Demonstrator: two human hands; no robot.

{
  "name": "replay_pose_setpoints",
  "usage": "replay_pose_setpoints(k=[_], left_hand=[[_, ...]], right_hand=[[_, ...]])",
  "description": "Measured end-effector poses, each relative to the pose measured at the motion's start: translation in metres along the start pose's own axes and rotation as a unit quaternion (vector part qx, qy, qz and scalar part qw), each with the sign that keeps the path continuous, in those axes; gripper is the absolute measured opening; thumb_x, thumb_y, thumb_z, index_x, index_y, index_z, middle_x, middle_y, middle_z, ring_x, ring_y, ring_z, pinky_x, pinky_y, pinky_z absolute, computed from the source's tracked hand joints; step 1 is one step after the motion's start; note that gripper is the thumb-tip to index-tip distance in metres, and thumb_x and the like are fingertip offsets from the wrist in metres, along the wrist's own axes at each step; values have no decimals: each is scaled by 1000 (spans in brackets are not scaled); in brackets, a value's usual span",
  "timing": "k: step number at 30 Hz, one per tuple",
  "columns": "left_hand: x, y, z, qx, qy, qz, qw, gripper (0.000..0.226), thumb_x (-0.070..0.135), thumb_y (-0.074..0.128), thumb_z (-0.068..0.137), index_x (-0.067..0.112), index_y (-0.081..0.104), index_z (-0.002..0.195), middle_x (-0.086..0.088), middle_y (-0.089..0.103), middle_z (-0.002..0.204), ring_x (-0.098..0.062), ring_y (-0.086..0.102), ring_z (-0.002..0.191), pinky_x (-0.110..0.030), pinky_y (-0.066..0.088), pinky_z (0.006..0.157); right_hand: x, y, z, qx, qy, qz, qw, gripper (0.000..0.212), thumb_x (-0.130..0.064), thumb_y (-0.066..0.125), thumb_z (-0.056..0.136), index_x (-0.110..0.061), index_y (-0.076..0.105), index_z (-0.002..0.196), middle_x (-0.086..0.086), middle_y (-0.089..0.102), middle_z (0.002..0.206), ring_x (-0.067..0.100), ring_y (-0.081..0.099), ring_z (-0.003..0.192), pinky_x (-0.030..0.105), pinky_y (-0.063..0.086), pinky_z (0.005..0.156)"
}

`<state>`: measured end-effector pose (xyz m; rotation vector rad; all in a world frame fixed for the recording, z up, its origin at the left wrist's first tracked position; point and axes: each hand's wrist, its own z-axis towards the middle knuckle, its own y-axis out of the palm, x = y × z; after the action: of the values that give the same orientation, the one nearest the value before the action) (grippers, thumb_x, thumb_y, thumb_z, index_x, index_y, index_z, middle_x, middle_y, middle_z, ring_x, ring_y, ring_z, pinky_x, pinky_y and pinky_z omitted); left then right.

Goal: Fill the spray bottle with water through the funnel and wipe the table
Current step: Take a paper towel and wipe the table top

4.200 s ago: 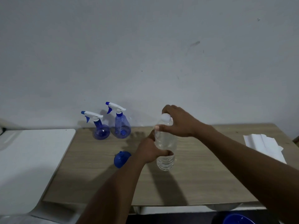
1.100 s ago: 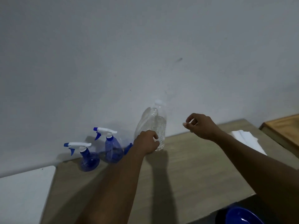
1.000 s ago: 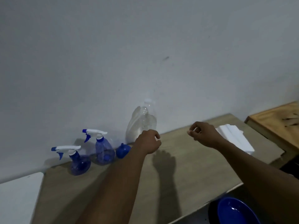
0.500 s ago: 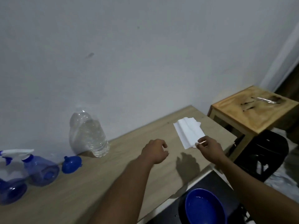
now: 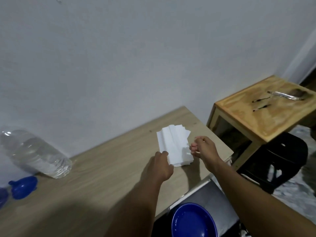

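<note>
A stack of white paper towels [image 5: 172, 144] lies near the right end of the wooden table [image 5: 102, 178]. My left hand [image 5: 160, 165] is at the stack's near left corner, thumb on top and fingers curled at its edge. My right hand [image 5: 204, 149] hovers by the stack's right side and pinches a small white piece that looks like the bottle cap. The clear water bottle [image 5: 39, 154] stands at the far left by the wall. The blue funnel [image 5: 24, 187] lies on the table next to it. Only a sliver of a blue spray bottle [image 5: 2, 196] shows at the left edge.
A blue bowl [image 5: 194, 221] sits below the table's front edge. To the right of the table stand a wooden stool [image 5: 266, 113] with small items on top and a black plastic stool [image 5: 277, 158]. A bare wall runs behind the table.
My view has swung right. My left hand let go of the water bottle and came to the paper towels. My right hand carried the small white piece over to the stack.
</note>
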<state>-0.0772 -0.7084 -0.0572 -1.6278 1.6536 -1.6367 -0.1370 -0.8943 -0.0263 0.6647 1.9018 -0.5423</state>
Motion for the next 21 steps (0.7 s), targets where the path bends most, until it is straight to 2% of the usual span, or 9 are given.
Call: replay_pose_setpoints(k=[6,9,12,17,21], left_hand=[[6,10,11,56,38,67,995,73,60,64,80,36,36,143,5,38,148,-24,50,125,-46,51,98],[2,12,11,39,44,81,995,67,45,69,86,33,38,144,3,44,143,-21,52,122,-42,52,97],[-9,13,11,41,68,119,990,54,35,61,95,30,39,144,2,53,134,-20,53,118,-41,52,94],[-20,13,16,49,71,114,990,23,34,52,96,29,57,118,5,64,113,-22,59,107,-42,53,84],[-26,9,18,51,61,97,992,19,30,49,91,30,64,102,8,68,99,-21,64,93,-39,55,76]], right_hand=[[7,14,19,-19,31,25,999,22,-26,50,101,-16,56,119,12,66,102,27,67,92,42,59,89],[11,15,25,-29,38,9,999,22,-30,50,100,-18,56,118,12,66,105,29,66,97,44,58,91],[15,14,28,-39,45,6,998,22,-31,51,99,-17,55,115,12,65,104,27,65,94,44,57,91],[19,16,29,-55,20,-21,998,21,-35,54,95,-19,57,108,8,65,97,19,62,85,44,55,90],[16,16,29,-64,7,-64,996,21,-41,54,94,-22,58,102,5,67,93,23,65,89,49,54,95]])
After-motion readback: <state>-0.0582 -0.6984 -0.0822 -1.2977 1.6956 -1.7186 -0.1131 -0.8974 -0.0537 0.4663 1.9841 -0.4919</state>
